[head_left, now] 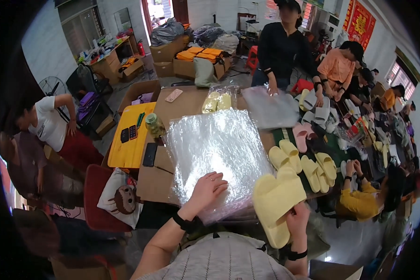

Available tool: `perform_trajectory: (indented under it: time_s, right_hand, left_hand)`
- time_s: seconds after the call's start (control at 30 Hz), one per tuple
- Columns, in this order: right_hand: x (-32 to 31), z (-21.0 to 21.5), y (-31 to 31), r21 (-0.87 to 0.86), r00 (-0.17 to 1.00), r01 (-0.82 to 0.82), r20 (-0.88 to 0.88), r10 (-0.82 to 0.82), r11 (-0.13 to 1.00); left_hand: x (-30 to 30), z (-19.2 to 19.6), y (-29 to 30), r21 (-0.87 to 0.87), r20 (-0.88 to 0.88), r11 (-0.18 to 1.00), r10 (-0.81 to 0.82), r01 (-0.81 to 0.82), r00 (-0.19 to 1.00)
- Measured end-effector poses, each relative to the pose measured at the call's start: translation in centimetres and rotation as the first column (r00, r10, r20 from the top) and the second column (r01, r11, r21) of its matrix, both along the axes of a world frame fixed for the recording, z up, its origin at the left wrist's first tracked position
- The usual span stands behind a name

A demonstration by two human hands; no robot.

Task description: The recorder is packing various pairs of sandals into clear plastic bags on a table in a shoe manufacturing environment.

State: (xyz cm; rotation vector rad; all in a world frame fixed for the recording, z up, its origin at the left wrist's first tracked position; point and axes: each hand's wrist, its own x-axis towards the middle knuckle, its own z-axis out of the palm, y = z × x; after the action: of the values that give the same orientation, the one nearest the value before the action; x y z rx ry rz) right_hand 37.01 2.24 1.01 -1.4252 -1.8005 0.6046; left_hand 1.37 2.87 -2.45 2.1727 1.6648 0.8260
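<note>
Pale yellow slippers hide the fingertips of the right hand, which grips them by the near right corner of glare-washed clear plastic sheeting. The left hand rests there (fingers loosely extended, thumb unclear).

Your cardboard-covered worktop bears clear plastic at twelve o'clock, a phone and jar at eleven.
</note>
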Motion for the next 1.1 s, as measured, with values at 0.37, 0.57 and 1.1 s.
perform_trajectory:
  time_s: [0.37,0.57,1.1]
  right_hand:
    - [-4.3,-0.2,-1.0,0.013,0.875,-0.38,0.33,0.355,0.925]
    - [-9.1,-0.8,0.0,0.086,0.888,-0.335,0.362,0.284,0.938]
    - [-12.8,-5.0,6.1,0.381,0.883,-0.44,0.346,0.316,0.813]
  left_hand:
    - [1.9,1.7,2.1,-0.117,0.32,0.967,0.254,-0.228,0.913]
    - [0.2,2.1,-1.7,0.224,0.003,0.974,0.038,-0.038,0.999]
    - [6.8,0.7,-1.2,0.572,0.168,0.82,-0.092,-0.021,0.982]
